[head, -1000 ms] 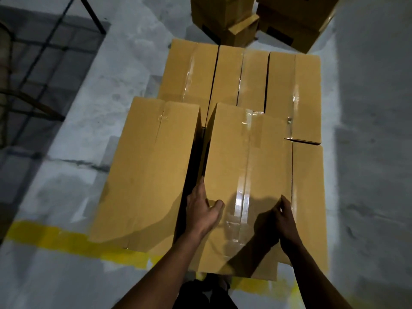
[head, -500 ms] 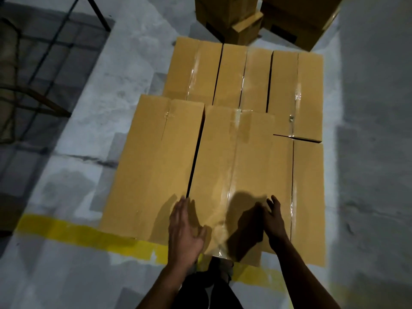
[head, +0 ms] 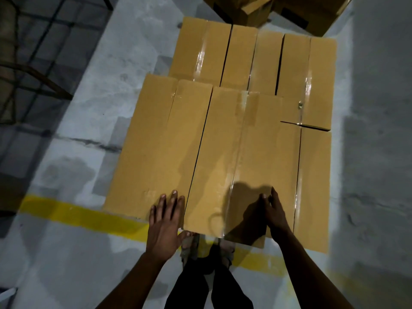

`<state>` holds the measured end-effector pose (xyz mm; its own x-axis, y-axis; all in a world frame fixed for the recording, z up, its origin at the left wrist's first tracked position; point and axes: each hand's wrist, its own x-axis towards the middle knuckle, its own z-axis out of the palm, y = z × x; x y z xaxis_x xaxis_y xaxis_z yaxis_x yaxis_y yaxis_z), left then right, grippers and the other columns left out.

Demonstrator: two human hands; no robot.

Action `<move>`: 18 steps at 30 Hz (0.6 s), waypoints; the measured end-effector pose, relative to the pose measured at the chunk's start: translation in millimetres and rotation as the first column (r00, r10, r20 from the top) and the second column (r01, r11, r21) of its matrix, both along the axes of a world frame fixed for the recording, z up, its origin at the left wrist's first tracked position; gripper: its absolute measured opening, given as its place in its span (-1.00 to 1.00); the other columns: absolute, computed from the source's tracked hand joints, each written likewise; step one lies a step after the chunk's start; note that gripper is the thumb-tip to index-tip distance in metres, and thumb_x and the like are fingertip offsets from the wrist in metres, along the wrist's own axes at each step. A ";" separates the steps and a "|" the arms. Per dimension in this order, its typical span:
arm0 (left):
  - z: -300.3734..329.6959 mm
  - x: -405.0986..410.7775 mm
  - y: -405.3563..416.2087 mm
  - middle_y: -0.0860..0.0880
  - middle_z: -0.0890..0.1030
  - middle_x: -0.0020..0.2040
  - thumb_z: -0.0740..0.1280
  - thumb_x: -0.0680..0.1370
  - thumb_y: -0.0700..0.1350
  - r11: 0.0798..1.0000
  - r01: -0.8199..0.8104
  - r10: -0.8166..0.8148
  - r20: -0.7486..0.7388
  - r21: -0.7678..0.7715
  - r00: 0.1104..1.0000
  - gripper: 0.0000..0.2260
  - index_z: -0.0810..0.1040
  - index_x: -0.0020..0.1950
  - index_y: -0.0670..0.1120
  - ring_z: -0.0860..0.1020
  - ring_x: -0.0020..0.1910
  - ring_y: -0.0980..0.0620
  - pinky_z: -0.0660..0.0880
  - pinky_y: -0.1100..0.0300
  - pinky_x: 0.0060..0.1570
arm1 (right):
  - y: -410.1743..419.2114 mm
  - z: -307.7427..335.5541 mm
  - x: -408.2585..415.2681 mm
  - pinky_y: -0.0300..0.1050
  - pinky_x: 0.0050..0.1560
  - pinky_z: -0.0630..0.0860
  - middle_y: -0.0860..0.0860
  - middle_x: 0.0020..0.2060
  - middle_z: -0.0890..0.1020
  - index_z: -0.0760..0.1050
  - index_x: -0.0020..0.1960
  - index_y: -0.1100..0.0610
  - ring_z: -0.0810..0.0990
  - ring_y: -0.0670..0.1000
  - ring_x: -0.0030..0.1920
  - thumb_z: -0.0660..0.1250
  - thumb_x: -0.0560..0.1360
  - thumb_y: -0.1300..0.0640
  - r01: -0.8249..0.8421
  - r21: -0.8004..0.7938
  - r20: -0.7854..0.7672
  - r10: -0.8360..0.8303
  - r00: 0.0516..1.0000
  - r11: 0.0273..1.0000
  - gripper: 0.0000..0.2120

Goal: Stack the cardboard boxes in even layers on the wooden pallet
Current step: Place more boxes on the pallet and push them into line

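Several long taped cardboard boxes lie flat side by side in one layer below me; the pallet beneath them is hidden. The near middle box [head: 240, 157] lies level between the near left box [head: 160, 148] and the near right box [head: 312, 186]. My left hand [head: 166, 224] lies flat with straight fingers on the near end of the left box, by the gap to the middle box. My right hand [head: 275, 212] rests on the middle box's near right end, fingers loosely bent. A back row of boxes [head: 252, 56] sits beyond.
More cardboard boxes [head: 256, 10] are piled on the floor behind the layer. A yellow floor line [head: 73, 212] runs under the near edge. A dark metal frame [head: 33, 70] stands at the left. My feet [head: 207, 248] are right at the near box ends.
The middle box, held tilted up a second ago, has dropped flat into the gap between its neighbours. My left hand left its edge and now lies flat on the left box.
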<state>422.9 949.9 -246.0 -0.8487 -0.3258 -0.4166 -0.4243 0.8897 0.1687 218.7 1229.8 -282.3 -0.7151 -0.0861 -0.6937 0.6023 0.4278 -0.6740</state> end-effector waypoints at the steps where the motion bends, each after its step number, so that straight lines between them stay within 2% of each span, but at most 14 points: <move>1: -0.1 -1.1 0.4 -0.01 -0.10 0.72 0.56 0.39 0.26 1.000 -0.004 0.004 0.004 -0.016 1.000 0.06 0.06 0.71 -0.01 0.02 0.67 -0.23 0.26 -0.28 0.49 | 0.2 -1.0 -1.3 0.17 0.51 0.35 -0.04 0.55 0.37 0.18 0.63 -0.15 0.35 0.07 0.52 0.28 0.63 -0.23 -0.011 0.011 -0.019 0.011 1.000 1.000 -0.38; 6: 0.0 0.0 0.9 0.02 -0.07 0.72 0.59 0.37 0.22 0.999 -0.005 0.006 0.022 -0.037 1.000 0.05 0.09 0.70 0.02 0.06 0.67 -0.21 0.29 -0.25 0.47 | -1.3 -0.4 -2.5 0.12 0.50 0.34 -0.01 0.56 0.35 0.15 0.64 -0.14 0.34 0.11 0.53 0.26 0.66 -0.18 -0.016 0.057 -0.017 0.017 1.000 0.998 -0.39; 14: -0.5 -0.5 -0.9 0.02 -0.03 0.72 0.58 0.38 0.24 0.998 -0.003 0.006 0.046 -0.062 0.999 0.03 0.11 0.70 0.04 0.09 0.66 -0.19 0.33 -0.20 0.43 | -3.7 1.5 -2.4 0.18 0.44 0.41 0.02 0.47 0.48 0.21 0.61 -0.19 0.43 0.12 0.45 0.22 0.66 -0.20 -0.045 0.084 -0.057 0.049 0.997 0.995 -0.46; 18: -0.3 -0.2 -2.8 0.03 -0.03 0.72 0.58 0.38 0.24 0.997 0.012 -0.009 0.041 -0.074 0.999 0.03 0.10 0.70 0.05 0.12 0.65 -0.19 0.34 -0.18 0.39 | -5.8 8.8 -2.6 0.00 0.38 0.37 0.03 0.50 0.43 0.15 0.64 -0.11 0.38 0.10 0.47 0.20 0.69 -0.13 -0.047 0.079 -0.067 0.053 0.996 0.996 -0.45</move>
